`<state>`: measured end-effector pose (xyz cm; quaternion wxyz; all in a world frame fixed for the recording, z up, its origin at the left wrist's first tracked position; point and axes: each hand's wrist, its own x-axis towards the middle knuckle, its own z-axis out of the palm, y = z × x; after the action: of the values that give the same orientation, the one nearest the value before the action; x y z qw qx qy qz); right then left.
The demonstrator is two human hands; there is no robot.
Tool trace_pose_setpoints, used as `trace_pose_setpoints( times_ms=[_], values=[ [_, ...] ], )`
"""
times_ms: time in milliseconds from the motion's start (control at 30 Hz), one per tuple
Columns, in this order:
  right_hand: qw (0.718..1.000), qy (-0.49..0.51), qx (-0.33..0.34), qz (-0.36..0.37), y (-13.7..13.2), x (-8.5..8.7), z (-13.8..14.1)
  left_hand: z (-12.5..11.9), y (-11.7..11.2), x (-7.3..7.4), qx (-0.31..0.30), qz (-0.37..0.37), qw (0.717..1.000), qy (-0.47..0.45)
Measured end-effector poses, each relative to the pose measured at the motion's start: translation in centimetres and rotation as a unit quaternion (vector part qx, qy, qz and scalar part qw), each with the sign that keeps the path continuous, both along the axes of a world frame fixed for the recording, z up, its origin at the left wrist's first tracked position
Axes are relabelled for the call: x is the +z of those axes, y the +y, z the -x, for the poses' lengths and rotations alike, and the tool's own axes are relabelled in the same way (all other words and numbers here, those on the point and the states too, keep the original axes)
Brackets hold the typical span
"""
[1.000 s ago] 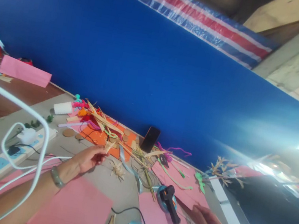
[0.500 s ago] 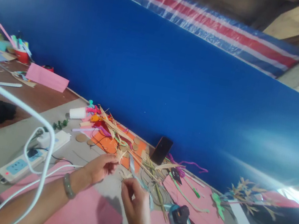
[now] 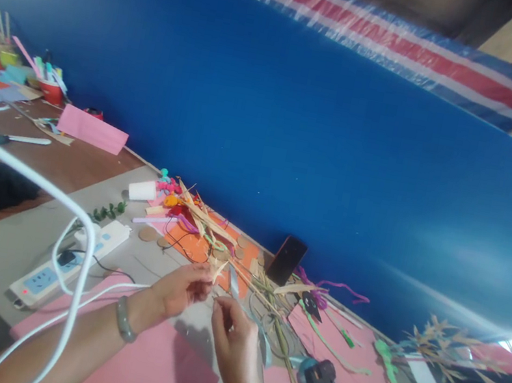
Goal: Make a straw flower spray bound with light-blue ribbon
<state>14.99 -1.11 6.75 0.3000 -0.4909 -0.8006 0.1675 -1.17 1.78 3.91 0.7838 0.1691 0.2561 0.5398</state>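
My left hand [image 3: 184, 288], with a green bangle [image 3: 126, 319] on its wrist, pinches a pale, pointed piece of dried husk [image 3: 219, 271] between thumb and fingertips. Close to its right is my right hand [image 3: 237, 340], thumb and forefinger pressed together. Whatever lies between those right fingertips is too small to make out. Both hands hover above pink paper [image 3: 156, 365]. Just beyond them, dried stalks and strips [image 3: 278, 331] lie loosely over orange paper [image 3: 192, 241]. A grey blade-like strip [image 3: 233, 282] lies behind the right fingers.
A white cable [image 3: 86, 267] loops across the left foreground near a power strip [image 3: 42, 279]. To the right, a black-handled tool [image 3: 326, 382] rests over a blue ring. A phone [image 3: 287, 260] leans against the blue partition [image 3: 249, 118]. A white cup [image 3: 142, 190] lies on its side.
The view has shifted slightly, so the table items appear further right. My right fingertips have closed together, and the pale strands seen by them earlier no longer show clearly. My left hand keeps its pinch.
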Motion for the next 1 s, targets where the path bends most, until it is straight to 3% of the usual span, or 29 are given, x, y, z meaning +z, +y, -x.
trace_pose_setpoints(
  times_ms=[567, 700, 867, 1000],
  values=[
    [1.0, 0.017, -0.006, 0.002, 0.4, -0.6, -0.3, -0.2, 0.1, -0.2, -0.003, -0.02, 0.999, 0.025],
    [0.999, 0.027, -0.016, 0.013, 0.7, -0.5, -0.2, -0.4, 0.2, -0.3, 0.026, -0.036, 0.997, 0.063],
    [0.987, 0.125, -0.024, 0.097, 1.1, -0.5, 0.3, -0.6, 0.3, -0.4, 0.082, -0.065, 0.989, 0.106],
    [0.948, 0.23, -0.032, 0.22, 1.5, -0.8, 0.7, -0.6, 0.4, -0.6, 0.107, -0.096, 0.98, 0.134]
  ],
)
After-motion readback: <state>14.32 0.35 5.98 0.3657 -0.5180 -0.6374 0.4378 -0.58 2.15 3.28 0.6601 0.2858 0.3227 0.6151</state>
